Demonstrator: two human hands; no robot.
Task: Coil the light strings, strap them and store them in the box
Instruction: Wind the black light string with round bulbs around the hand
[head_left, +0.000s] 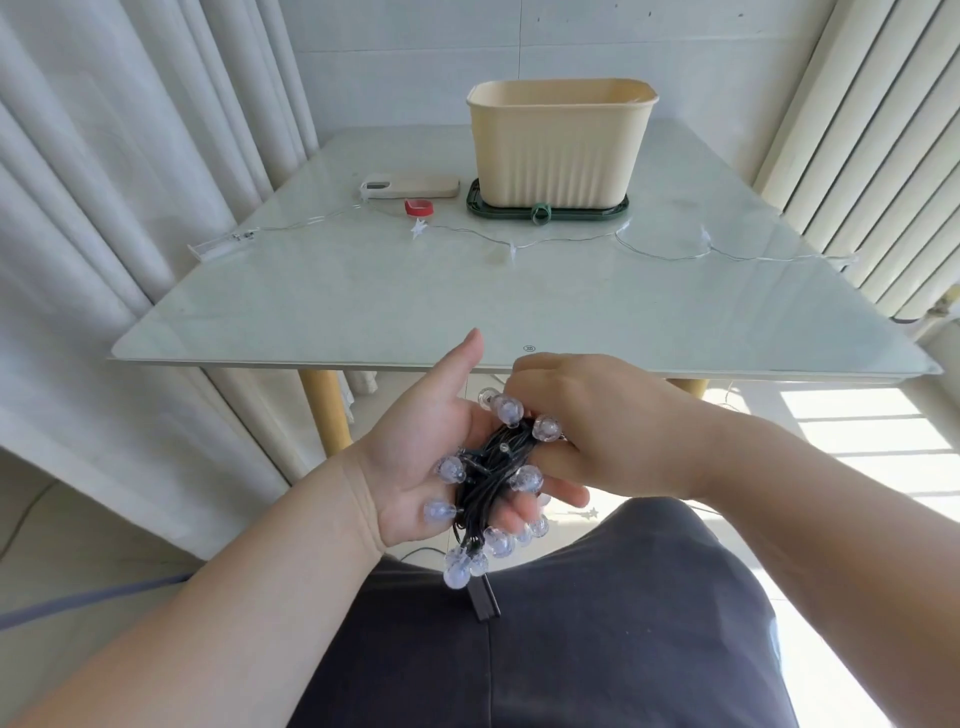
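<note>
A black-wired light string (485, 486) with several clear round bulbs lies coiled in the palm of my left hand (415, 457), below the table's front edge; the thumb points up and the fingers curl under the bundle. My right hand (597, 421) pinches the coil's top end by the bulbs. A black plug (485, 597) hangs under the bundle. A second string (545, 241) of thin clear wire with star lights stretches across the table. A red strap (418, 207) and a green strap (540, 212) lie by the cream box (558, 150), which stands on a dark green lid (621, 205).
A phone in a beige case (410, 186) lies left of the box on the pale glass table (363, 301). Curtains hang at both sides. Yellow table legs (324, 410) stand under the front edge. My dark-clothed lap fills the bottom.
</note>
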